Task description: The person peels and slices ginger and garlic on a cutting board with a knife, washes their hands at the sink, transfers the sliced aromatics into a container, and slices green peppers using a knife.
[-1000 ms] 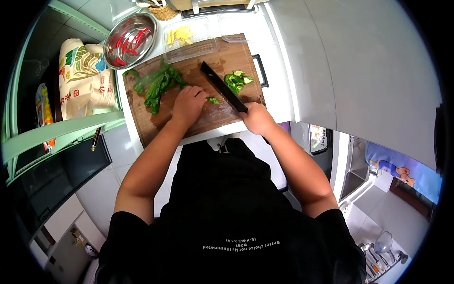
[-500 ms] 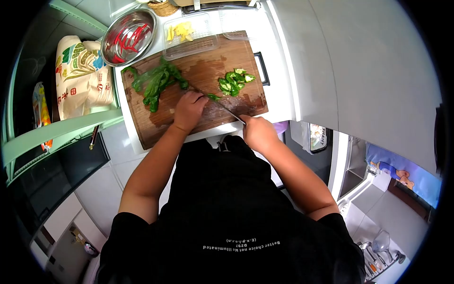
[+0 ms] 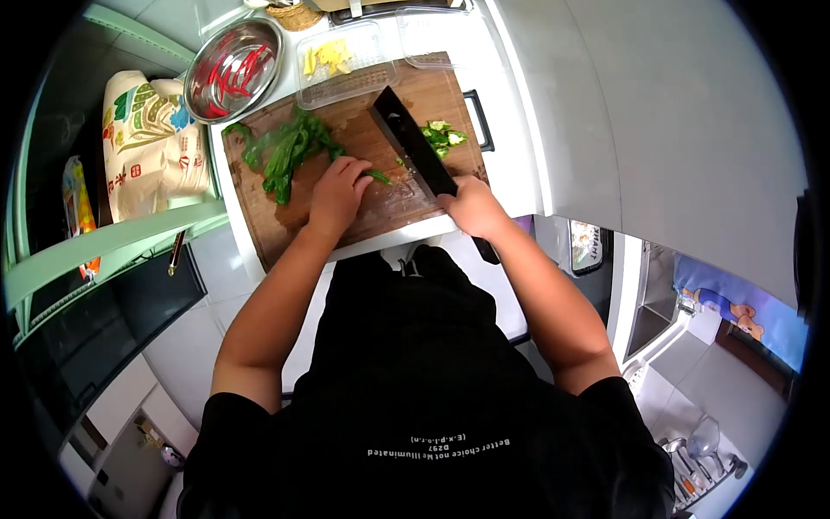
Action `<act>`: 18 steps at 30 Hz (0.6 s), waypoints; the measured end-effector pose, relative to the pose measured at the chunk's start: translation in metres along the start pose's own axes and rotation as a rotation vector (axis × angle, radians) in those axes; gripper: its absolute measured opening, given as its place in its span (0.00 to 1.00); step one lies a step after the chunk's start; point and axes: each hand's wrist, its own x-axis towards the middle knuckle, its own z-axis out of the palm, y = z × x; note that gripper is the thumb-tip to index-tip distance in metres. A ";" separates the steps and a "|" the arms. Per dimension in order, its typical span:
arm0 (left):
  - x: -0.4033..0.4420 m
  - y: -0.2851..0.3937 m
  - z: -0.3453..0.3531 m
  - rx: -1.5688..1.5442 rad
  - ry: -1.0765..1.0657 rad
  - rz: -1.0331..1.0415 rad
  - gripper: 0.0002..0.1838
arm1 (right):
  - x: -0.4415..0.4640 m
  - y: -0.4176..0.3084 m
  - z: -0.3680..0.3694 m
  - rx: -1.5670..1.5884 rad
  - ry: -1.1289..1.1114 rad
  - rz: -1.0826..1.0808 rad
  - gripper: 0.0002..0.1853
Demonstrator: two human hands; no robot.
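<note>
My right hand [image 3: 473, 208] grips a dark broad-bladed kitchen knife [image 3: 413, 145]. The blade lies tilted to the side over the right half of the wooden cutting board [image 3: 363, 121]. Left of it, my left hand [image 3: 340, 195] is closed with curled fingers on a green pepper [image 3: 378, 176], whose end pokes out toward the blade. A heap of whole-looking green peppers [image 3: 290, 160] lies on the left of the board. Cut green pepper slices [image 3: 446, 136] lie at the right, partly hidden behind the knife.
Beyond the board are a metal bowl [image 3: 275, 82] with red strips, a clear plastic box [image 3: 380, 82] with yellow pieces, and another clear container [image 3: 432, 59]. A rice bag [image 3: 143, 173] stands on the green shelf [image 3: 112, 238] to the left.
The knife has swung away to the right and turned its flat side up, now covering part of the slices. My left hand has shifted slightly left, still at the pepper.
</note>
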 end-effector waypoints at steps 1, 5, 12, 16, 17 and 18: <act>0.000 -0.002 0.001 0.005 -0.050 -0.003 0.09 | -0.007 -0.006 -0.006 0.008 -0.003 -0.006 0.13; 0.005 -0.007 0.006 0.028 -0.119 0.048 0.09 | -0.017 -0.004 -0.004 -0.020 0.013 -0.052 0.12; 0.007 -0.004 0.018 0.020 -0.018 0.075 0.10 | -0.024 0.003 0.001 -0.108 0.090 -0.100 0.10; 0.025 0.010 0.028 0.033 -0.051 0.033 0.10 | -0.029 -0.005 -0.016 0.001 0.166 -0.080 0.10; 0.032 0.015 0.032 0.036 -0.061 -0.002 0.10 | -0.027 -0.005 -0.020 -0.007 0.178 -0.067 0.10; 0.037 0.018 0.033 0.039 -0.070 -0.036 0.10 | -0.026 -0.006 -0.023 -0.014 0.190 -0.055 0.10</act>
